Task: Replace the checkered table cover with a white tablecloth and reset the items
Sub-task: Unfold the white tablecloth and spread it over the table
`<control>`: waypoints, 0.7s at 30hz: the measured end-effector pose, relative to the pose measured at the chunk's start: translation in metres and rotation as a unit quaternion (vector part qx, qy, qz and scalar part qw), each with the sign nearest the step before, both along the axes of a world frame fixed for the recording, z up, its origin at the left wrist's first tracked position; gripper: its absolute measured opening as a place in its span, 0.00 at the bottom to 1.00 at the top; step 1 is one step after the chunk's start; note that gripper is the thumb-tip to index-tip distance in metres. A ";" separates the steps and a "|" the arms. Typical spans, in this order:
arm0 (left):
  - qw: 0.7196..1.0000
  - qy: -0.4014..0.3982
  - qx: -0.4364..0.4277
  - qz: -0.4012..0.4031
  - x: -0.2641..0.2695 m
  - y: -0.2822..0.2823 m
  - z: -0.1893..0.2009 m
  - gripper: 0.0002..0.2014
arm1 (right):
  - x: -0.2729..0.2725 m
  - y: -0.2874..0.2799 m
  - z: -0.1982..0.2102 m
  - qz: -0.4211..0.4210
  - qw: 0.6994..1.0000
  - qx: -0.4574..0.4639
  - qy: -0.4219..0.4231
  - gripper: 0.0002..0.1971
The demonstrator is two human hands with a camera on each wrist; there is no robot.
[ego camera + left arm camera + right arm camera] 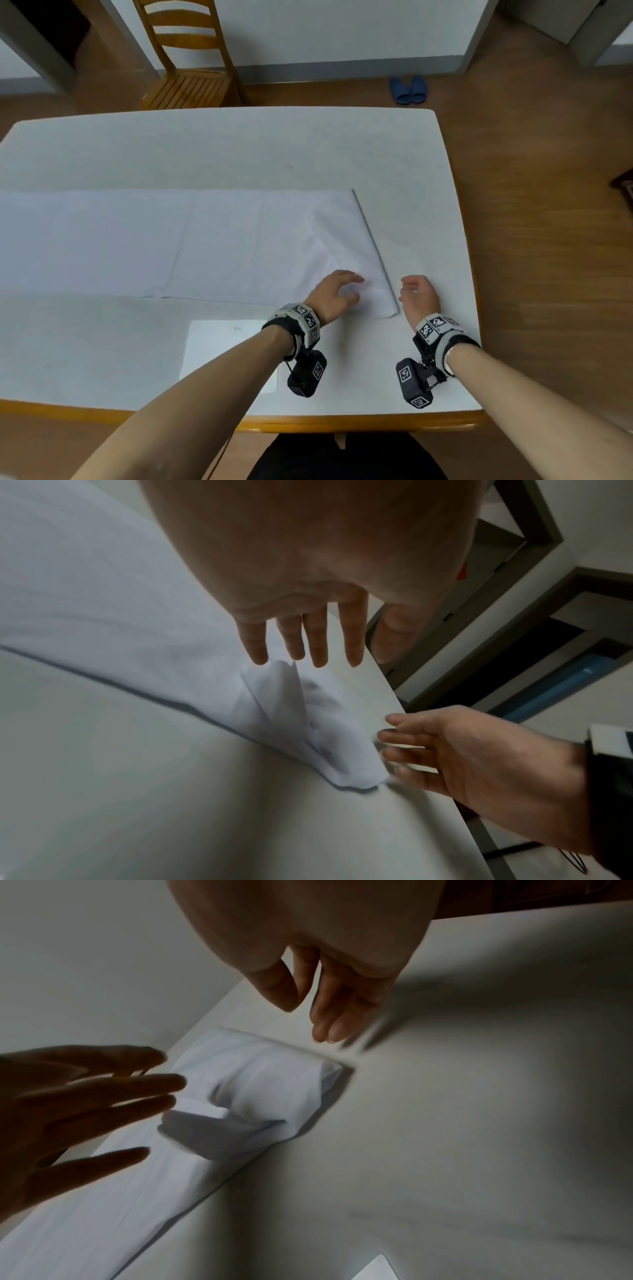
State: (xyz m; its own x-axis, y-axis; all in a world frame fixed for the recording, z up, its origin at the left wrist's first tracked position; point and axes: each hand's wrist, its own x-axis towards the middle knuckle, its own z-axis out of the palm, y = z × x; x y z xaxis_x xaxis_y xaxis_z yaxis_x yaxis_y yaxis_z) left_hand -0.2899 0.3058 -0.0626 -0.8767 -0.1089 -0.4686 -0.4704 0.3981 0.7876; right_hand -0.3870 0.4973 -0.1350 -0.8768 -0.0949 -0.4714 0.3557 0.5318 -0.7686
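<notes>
A white tablecloth (191,240) lies folded in a long strip across the middle of the table (239,150), its right end near the table's right side. My left hand (337,291) hovers over the near right corner of the strip, fingers spread and straight, holding nothing. My right hand (416,291) hangs just right of that corner with fingers loosely curled and empty. The left wrist view shows the layered cloth corner (301,723) below my left fingers (316,642), with my right hand (462,753) beside it. In the right wrist view the cloth end (274,1085) lies between both hands.
A white sheet of paper (219,346) lies on the table near the front edge, partly under my left forearm. A wooden chair (191,58) stands beyond the far edge. Blue slippers (407,89) sit on the wooden floor at the back right.
</notes>
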 end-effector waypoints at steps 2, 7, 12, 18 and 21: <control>0.999 0.016 -0.022 0.043 0.010 -0.007 -0.005 0.22 | 0.000 -0.006 0.009 -0.004 1.000 0.001 0.021 0.11; 0.991 -0.015 -0.127 0.049 0.036 -0.056 -0.036 0.32 | 0.016 -0.045 0.026 0.075 0.993 0.028 0.083 0.11; 0.979 -0.026 -0.200 -0.023 0.052 -0.079 -0.058 0.32 | 0.038 -0.083 0.011 0.274 0.936 0.200 0.096 0.28; 0.953 0.005 -0.293 -0.074 0.053 -0.072 -0.066 0.27 | 0.024 -0.098 0.007 0.298 0.899 0.298 0.122 0.15; 0.936 -0.015 -0.332 -0.116 0.051 -0.068 -0.062 0.26 | 0.009 -0.088 0.020 0.284 0.910 0.285 0.103 0.03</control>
